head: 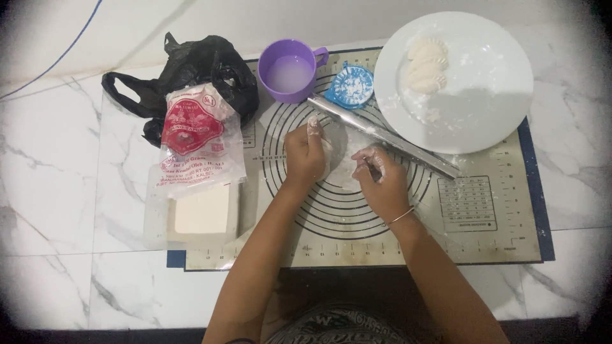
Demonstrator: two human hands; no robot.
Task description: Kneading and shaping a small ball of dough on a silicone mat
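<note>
The left hand (pixel 305 155) and the right hand (pixel 380 180) are both pinching a flat round piece of dough (pixel 341 159), which is lying in the middle of the baking mat (pixel 484 236) on the white tabletop (pixel 51 191). Just behind the hands, a metal rolling pin (pixel 382 137) is lying slanted, and a bag of flour (pixel 199 143) is sitting off to the left. Farther back, a purple cup (pixel 290 69), a small blue press (pixel 350 85) and a white plate (pixel 491 83) with dumplings (pixel 426 64) are sitting.

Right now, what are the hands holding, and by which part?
Both the left hand and the right hand pinch a flat round of white dough at its opposite edges, over the baking mat.
</note>
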